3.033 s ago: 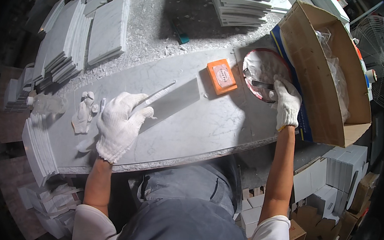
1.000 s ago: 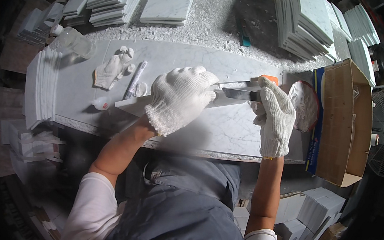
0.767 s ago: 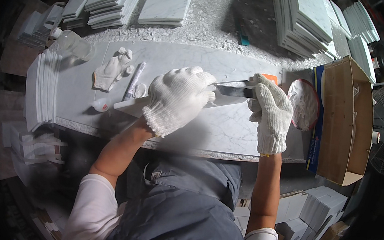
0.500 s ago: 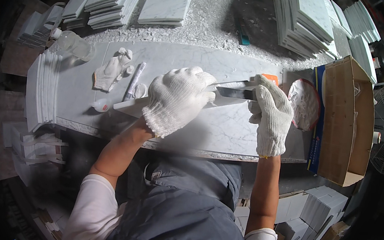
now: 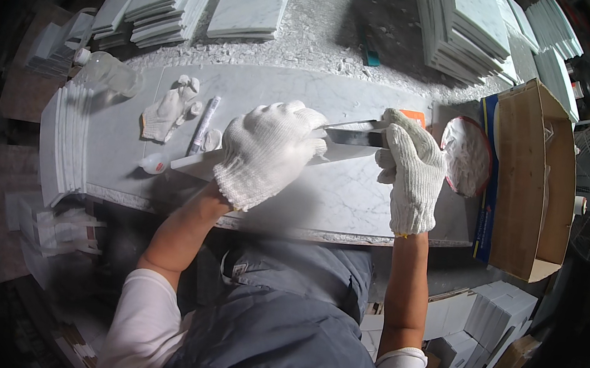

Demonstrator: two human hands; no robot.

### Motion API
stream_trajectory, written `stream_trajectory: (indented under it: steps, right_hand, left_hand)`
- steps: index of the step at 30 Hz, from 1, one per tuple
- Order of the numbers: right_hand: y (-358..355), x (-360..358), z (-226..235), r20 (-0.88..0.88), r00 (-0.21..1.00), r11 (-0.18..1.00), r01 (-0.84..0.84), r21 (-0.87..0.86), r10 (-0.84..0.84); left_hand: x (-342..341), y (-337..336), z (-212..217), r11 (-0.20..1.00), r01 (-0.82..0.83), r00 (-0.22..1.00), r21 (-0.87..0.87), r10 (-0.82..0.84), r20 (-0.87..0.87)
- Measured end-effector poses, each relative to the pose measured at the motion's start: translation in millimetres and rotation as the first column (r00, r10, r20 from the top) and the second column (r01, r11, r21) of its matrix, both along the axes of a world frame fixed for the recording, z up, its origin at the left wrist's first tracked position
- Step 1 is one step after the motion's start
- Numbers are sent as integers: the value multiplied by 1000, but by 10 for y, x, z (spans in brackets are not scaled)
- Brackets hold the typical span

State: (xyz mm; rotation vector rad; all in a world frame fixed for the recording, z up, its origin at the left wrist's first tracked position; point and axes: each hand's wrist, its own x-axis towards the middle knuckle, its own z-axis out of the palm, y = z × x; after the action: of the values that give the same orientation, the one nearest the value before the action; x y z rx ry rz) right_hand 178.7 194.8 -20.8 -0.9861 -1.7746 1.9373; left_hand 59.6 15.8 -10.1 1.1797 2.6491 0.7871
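The left hand (image 5: pixel 269 152) clamps the narrow marble strip (image 5: pixel 197 161) against the slab (image 5: pixel 351 197); the right hand (image 5: pixel 411 169) grips a flat blade (image 5: pixel 352 134) just past the left fingertips; best kept flat, pressure steady.
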Motion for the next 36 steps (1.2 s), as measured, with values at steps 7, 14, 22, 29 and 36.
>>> stream_trajectory:
  steps: [7,14,22,29,36]
  right_hand:
    - [211,280,-29,-177,970,985,155,-76,-166]
    - [966,1085,-142,-159,810,783,586,207,-564]
    - [1436,1417,-591,-3,826,749,513,420,-564]
    - [1448,1239,-766,15,857,791,468,393,-515]
    - [1484,1167,-804,58,835,823,524,217,-547]
  left_hand:
    - [-2,3,-4,1000,8,1000,13,-8,-12]
    - [-15,20,-23,996,28,999,80,-27,-19]
    - [49,13,-25,996,33,999,77,-32,-17]
    - [74,-4,-27,998,23,1000,52,-23,-3]
    - [65,0,-67,995,22,1000,95,-22,-3]
